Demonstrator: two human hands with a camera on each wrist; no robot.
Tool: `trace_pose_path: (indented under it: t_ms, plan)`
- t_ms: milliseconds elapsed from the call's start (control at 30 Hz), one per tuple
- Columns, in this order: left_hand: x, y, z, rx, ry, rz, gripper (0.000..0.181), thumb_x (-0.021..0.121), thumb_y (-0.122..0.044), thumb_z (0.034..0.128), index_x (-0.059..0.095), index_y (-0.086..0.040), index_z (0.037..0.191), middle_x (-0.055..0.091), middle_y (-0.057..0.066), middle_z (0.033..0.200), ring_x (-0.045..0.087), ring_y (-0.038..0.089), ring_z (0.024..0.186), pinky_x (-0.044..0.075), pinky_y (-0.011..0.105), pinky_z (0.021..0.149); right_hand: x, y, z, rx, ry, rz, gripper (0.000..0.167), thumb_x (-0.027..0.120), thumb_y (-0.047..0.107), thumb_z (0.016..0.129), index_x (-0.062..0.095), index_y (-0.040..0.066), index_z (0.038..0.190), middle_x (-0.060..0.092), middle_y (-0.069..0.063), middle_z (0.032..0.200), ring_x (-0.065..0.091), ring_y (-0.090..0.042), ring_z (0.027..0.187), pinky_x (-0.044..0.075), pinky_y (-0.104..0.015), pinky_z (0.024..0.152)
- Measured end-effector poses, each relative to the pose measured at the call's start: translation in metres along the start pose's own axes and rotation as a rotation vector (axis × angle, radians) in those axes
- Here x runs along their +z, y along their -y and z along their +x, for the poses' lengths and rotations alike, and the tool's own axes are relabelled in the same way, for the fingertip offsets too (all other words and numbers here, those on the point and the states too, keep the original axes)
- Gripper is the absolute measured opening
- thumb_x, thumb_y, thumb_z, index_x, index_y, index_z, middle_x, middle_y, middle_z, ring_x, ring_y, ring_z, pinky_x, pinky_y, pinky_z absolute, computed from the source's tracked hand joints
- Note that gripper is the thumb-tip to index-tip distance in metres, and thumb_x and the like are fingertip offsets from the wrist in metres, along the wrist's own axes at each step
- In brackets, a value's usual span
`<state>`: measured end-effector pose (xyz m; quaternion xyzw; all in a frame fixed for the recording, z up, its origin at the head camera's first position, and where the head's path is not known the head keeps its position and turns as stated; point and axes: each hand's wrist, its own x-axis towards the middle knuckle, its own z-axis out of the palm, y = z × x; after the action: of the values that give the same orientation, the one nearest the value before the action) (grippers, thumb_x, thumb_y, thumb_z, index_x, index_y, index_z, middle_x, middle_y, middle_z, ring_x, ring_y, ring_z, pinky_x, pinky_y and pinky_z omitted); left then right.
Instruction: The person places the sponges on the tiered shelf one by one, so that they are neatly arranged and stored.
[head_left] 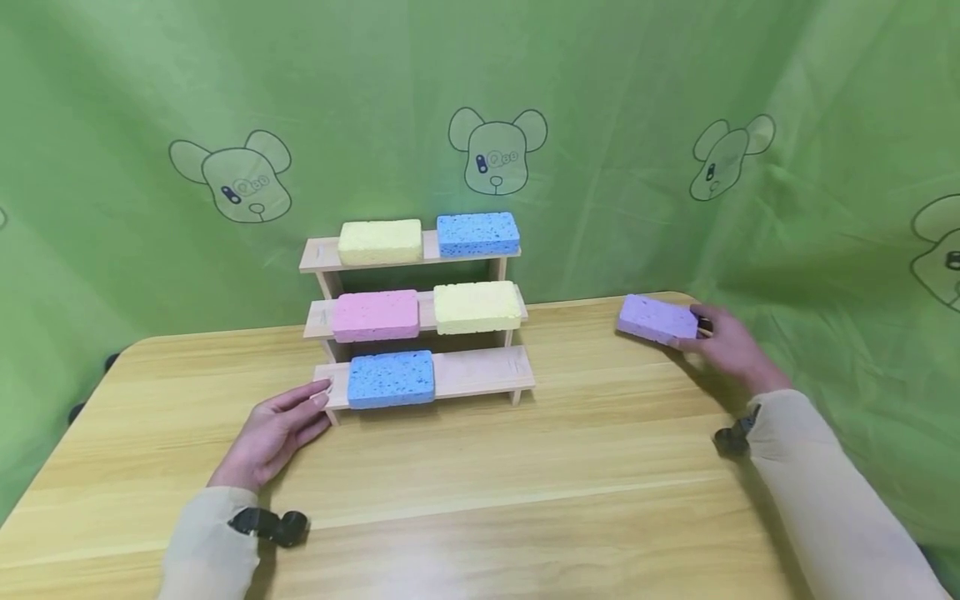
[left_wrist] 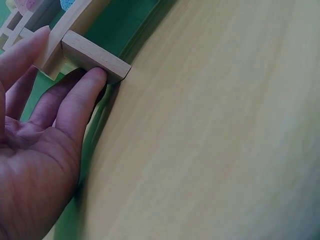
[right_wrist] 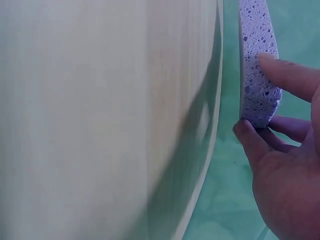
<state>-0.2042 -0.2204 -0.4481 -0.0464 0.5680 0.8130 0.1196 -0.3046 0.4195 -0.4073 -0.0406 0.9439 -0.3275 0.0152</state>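
Observation:
A three-step wooden rack (head_left: 480,369) stands on the table with sponges on its steps. On the top step lie a yellow sponge (head_left: 380,242) and a blue sponge (head_left: 477,234). The middle step bears a pink sponge (head_left: 376,316) and another yellow sponge (head_left: 477,307). Another blue sponge (head_left: 391,379) lies on the left part of the bottom step. My left hand (head_left: 276,432) holds that step's left end, its fingertips against the wooden leg (left_wrist: 95,55) in the left wrist view. Off to the right, my right hand (head_left: 726,343) pinches a purple sponge (right_wrist: 257,60) by its right end, above the table.
The wood-grain table (head_left: 525,508) ends at a rounded back right corner. Behind it and along the right side hangs a green curtain (head_left: 600,125) printed with bear heads. Each wrist wears a black camera strap (head_left: 270,527).

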Motion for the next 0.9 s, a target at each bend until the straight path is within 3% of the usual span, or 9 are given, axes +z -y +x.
trace_pose_path:
  t_ms: [500, 900]
  plan:
    - [0.001, 0.000, 0.000, 0.007, -0.006, -0.013, 0.020, 0.066, -0.004, 0.0945, 0.075, -0.015, 0.109, 0.064, -0.001, 0.118, 0.064, 0.017, 0.107, 0.049, 0.035, 0.098, 0.004, 0.007, -0.007, -0.059, 0.022, -0.045, 0.086, 0.073, 0.015, 0.086, 0.021, -0.015, 0.147, 0.022, -0.045, 0.142, 0.025, -0.061, 0.128, 0.019, -0.072, 0.106]
    - [0.002, 0.001, 0.001, 0.004, -0.007, -0.012, 0.021, 0.065, -0.004, 0.0945, 0.076, -0.015, 0.109, 0.064, -0.003, 0.117, 0.064, 0.016, 0.106, 0.050, 0.035, 0.097, 0.004, 0.010, -0.013, -0.096, 0.018, 0.004, 0.082, 0.073, 0.010, 0.085, 0.024, -0.015, 0.147, 0.023, -0.042, 0.142, 0.027, -0.059, 0.129, 0.021, -0.070, 0.107]
